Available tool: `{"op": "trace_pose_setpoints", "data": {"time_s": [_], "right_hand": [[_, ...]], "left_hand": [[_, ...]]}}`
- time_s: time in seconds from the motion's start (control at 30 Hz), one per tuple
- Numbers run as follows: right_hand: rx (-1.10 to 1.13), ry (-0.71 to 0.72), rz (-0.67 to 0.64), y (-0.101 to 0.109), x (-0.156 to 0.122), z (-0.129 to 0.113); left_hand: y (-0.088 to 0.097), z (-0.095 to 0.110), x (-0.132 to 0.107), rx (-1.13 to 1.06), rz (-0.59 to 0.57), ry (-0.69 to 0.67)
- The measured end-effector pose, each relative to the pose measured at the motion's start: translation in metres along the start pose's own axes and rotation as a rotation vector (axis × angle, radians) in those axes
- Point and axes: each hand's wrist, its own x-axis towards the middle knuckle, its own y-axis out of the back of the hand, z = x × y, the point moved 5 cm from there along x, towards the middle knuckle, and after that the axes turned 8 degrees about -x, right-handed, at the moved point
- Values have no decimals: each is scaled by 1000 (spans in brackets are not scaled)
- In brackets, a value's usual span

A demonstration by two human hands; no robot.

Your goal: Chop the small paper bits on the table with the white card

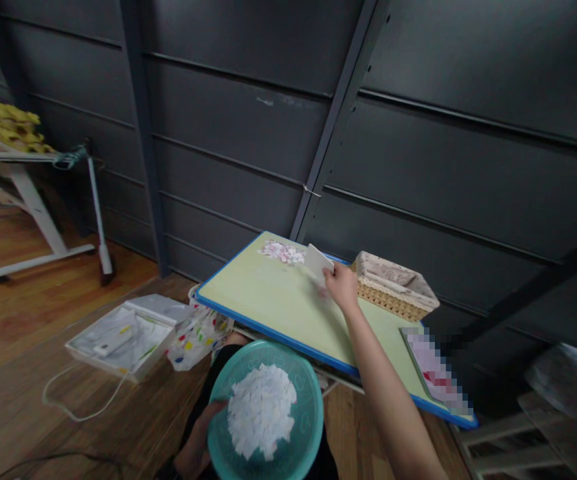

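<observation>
My right hand reaches out over the green table and grips a white card, its edge down beside a small pile of pink and white paper scraps at the table's far edge. My left hand sits low at my lap, holding the rim of a teal bowl from the left side. The bowl is filled with white paper pieces. Most of the left hand's fingers are hidden under the bowl.
A wicker basket stands on the table right of my hand, and a blurred flat sheet lies near the right corner. On the wooden floor left of the table sit a white box and a spotted plastic bag. A dark panelled wall stands behind.
</observation>
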Motion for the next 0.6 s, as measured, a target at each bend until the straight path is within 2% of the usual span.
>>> {"op": "trace_pose_setpoints", "data": {"time_s": [0.13, 0.27, 0.4, 0.6], "right_hand": [[-92, 17, -65, -16, 27, -9], [-131, 18, -96, -29, 32, -4], [-112, -7, -58, -30, 30, 7], [-65, 21, -34, -27, 29, 13]], "left_hand": [[-2, 1, 0, -36, -27, -26], [1, 1, 0, -17, -33, -4], [0, 0, 0, 10, -87, 42], [-3, 3, -3, 26, -40, 31]]}}
